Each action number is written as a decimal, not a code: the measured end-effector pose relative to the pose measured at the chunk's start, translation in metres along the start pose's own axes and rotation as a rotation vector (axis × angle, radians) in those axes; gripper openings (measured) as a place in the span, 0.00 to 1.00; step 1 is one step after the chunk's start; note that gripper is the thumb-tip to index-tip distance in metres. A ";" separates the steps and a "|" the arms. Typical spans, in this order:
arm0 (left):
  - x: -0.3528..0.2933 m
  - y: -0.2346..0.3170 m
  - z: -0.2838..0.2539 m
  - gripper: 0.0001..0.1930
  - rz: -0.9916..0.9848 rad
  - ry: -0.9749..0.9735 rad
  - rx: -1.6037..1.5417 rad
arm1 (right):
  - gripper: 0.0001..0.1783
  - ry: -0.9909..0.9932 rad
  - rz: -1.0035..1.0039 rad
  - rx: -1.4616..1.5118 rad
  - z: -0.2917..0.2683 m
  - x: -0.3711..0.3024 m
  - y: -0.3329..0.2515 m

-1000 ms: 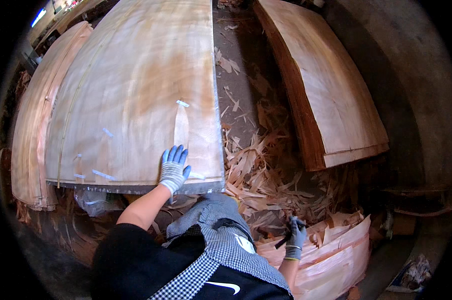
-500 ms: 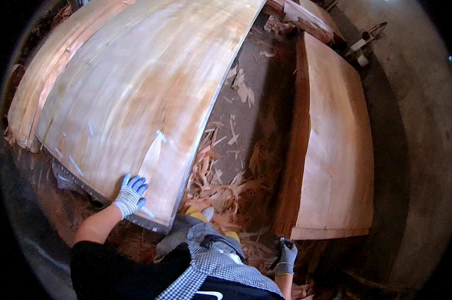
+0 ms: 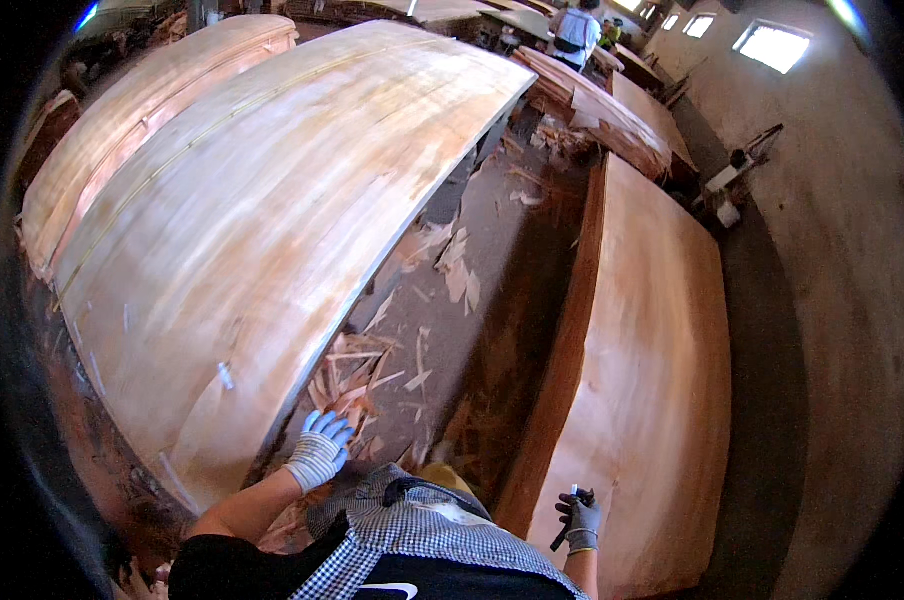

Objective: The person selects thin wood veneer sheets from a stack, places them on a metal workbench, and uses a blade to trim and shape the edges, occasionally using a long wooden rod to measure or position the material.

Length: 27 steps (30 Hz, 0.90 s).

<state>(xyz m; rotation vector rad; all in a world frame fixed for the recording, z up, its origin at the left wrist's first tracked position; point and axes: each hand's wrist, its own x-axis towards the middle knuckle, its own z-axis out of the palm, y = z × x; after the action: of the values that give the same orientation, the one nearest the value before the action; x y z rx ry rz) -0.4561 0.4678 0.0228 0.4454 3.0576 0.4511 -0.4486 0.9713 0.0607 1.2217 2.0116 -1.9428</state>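
My left hand [image 3: 319, 447], in a striped glove with blue fingers, is held just past the near right edge of a large pale wood veneer sheet [image 3: 302, 200]. Its fingers are stretched out and it holds nothing. My right hand [image 3: 579, 522], in a grey glove, is closed around a small dark tool with a pale tip [image 3: 575, 491]; its exact kind is unclear. That hand is over the near left part of a tall veneer stack [image 3: 662, 350]. Short strips of pale tape [image 3: 226, 376] lie on the large sheet near its close end.
Torn veneer scraps [image 3: 347, 375] litter the floor [image 3: 402, 320] between the two work areas. Another veneer pile [image 3: 162, 90] stands at the far left. At the back, a person [image 3: 575, 35] stands near more stacks [image 3: 602, 105]. A metal stand [image 3: 727, 180] is beside the right wall.
My left hand has lifted off the large sheet and moved right. My right hand has risen from beside the stack's near corner to over its top. The view has tilted up and shifted.
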 end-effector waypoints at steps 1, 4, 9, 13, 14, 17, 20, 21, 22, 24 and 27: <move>0.020 0.005 0.003 0.21 -0.031 -0.005 -0.008 | 0.07 -0.023 -0.019 -0.042 0.003 0.022 -0.018; 0.086 0.015 0.005 0.21 -0.093 0.003 -0.007 | 0.07 -0.130 -0.075 -0.182 0.032 0.093 -0.082; 0.175 0.020 0.000 0.22 -0.173 0.031 -0.007 | 0.08 -0.396 -0.292 -0.544 0.139 0.191 -0.186; 0.247 -0.011 0.015 0.22 -0.254 0.036 0.025 | 0.07 -0.612 -0.647 -0.659 0.242 0.260 -0.232; 0.268 -0.021 0.013 0.22 -0.272 0.037 0.031 | 0.06 -0.640 -0.628 -0.628 0.268 0.263 -0.250; 0.358 -0.045 0.009 0.21 -0.289 0.085 -0.006 | 0.05 -0.717 -0.482 -0.460 0.327 0.286 -0.287; 0.461 -0.068 -0.006 0.22 -0.242 0.085 -0.065 | 0.04 -0.668 -0.345 -0.449 0.356 0.326 -0.317; 0.494 -0.076 -0.013 0.22 -0.249 0.054 -0.043 | 0.04 -0.636 -0.336 -0.435 0.366 0.338 -0.334; 0.523 -0.086 -0.018 0.23 -0.219 0.086 -0.008 | 0.04 -0.603 -0.321 -0.422 0.375 0.348 -0.351; 0.569 -0.113 -0.026 0.24 -0.238 0.115 0.047 | 0.04 -0.578 -0.567 -0.492 0.400 0.362 -0.387; 0.626 -0.139 -0.038 0.26 -0.280 0.115 0.071 | 0.04 -0.575 -0.462 -0.304 0.420 0.419 -0.399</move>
<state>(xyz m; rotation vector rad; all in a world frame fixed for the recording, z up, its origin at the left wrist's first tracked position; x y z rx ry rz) -1.0973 0.5067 0.0337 -0.0107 3.1833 0.3688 -1.1535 0.8525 0.0644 0.1030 2.2468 -1.7625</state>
